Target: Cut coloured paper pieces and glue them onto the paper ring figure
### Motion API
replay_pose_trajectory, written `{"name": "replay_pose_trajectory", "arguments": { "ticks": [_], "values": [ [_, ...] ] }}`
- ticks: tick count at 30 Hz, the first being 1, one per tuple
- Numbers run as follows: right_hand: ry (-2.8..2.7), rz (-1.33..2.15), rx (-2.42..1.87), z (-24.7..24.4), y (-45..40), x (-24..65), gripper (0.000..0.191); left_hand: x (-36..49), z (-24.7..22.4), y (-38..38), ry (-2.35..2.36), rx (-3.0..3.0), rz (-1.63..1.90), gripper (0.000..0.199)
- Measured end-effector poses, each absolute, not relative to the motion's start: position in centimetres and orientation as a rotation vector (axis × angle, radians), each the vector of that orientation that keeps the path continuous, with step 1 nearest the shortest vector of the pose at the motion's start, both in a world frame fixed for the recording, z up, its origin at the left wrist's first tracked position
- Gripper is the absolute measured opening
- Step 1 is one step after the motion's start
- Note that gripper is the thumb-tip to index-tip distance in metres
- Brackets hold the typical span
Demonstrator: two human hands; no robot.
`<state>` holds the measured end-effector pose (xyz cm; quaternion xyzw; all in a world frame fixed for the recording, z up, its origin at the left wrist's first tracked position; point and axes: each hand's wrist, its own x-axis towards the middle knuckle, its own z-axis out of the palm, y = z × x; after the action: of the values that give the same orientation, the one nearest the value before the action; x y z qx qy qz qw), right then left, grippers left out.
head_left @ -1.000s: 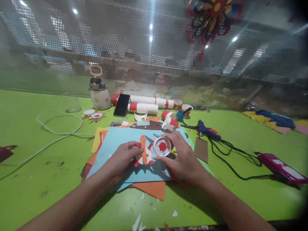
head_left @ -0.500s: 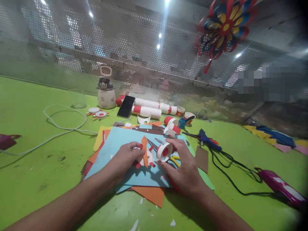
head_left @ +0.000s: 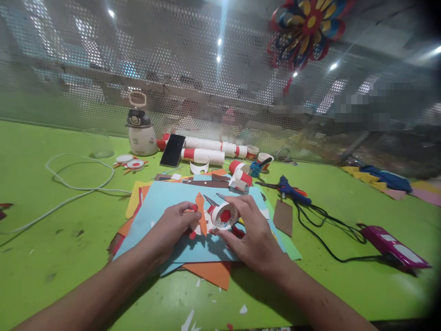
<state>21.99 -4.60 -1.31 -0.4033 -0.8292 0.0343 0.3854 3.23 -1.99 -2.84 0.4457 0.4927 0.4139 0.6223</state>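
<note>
My left hand [head_left: 175, 225] pinches a narrow orange paper cutout [head_left: 200, 212] between thumb and fingers, holding it upright. The short cut-off bottom of a paper cup [head_left: 224, 216] is gripped by its rim in my right hand [head_left: 255, 236]; its open side faces me, with a red patch inside. Behind the cutout is a white disc [head_left: 208, 225] with red tabs, partly hidden by my fingers and the cup piece. Grey pointed blades [head_left: 211, 201] stick out behind the cup piece. Under both hands lie light blue paper sheets [head_left: 155, 243].
A blue glue gun [head_left: 292, 189] lies right, its black cord running to a magenta power strip [head_left: 394, 246]. Beyond the papers are a phone [head_left: 172, 150], white-and-red cup tubes [head_left: 203, 156], a bottle [head_left: 142, 135] and decorated discs [head_left: 135, 164]. A white cable [head_left: 99, 187] loops at left.
The whole view has shifted slightly. My right hand has brought the cup piece a little closer to the orange cutout and turned its open side more toward me. Both hands keep their hold.
</note>
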Motion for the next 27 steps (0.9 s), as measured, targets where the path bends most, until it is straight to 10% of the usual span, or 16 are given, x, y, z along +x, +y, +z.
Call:
{"name": "replay_pose_trajectory", "arguments": {
  "ticks": [27],
  "values": [
    [-2.060, -0.002, -0.935, -1.87, -5.02, 21.68, 0.060, 3.36, -2.64, -2.20, 1.121, 0.976, 0.957, 0.015]
  ]
}}
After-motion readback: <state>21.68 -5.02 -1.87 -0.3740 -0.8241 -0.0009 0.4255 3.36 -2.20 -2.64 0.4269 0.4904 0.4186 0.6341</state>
